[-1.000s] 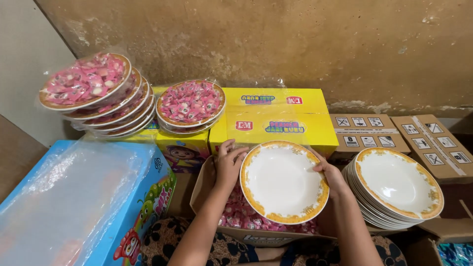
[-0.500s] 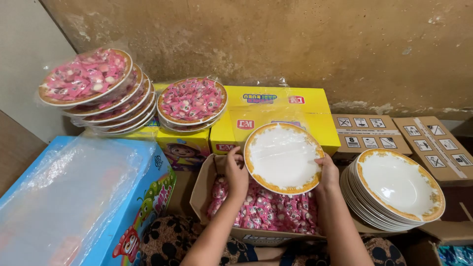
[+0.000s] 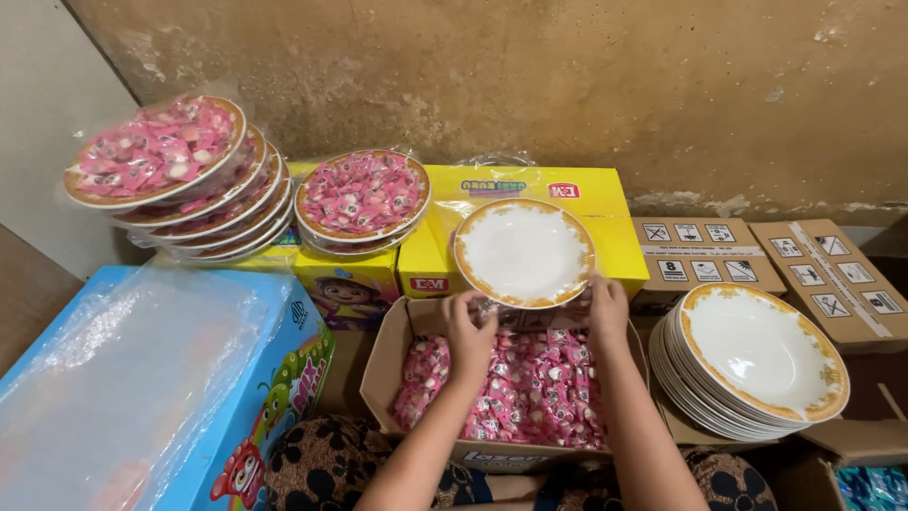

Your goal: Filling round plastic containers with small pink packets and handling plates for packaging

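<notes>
plate (image 3: 523, 251) round glossy white, gold rim | left hand (image 3: 468, 331), right hand (image 3: 605, 308) fingers grasping its lower edge

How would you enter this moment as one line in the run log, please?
left hand: at empty plate near edge | right hand: same | plate: on yellow box | below: open carton of pink candies

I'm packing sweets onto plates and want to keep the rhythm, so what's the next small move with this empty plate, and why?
Probably let go of the empty plate and reach down into the open carton of pink wrapped sweets. The plate seems to rest flat on the yellow box, the left hand and right hand are at its near rim, and the filled plates beside it already carry sweets.
</notes>
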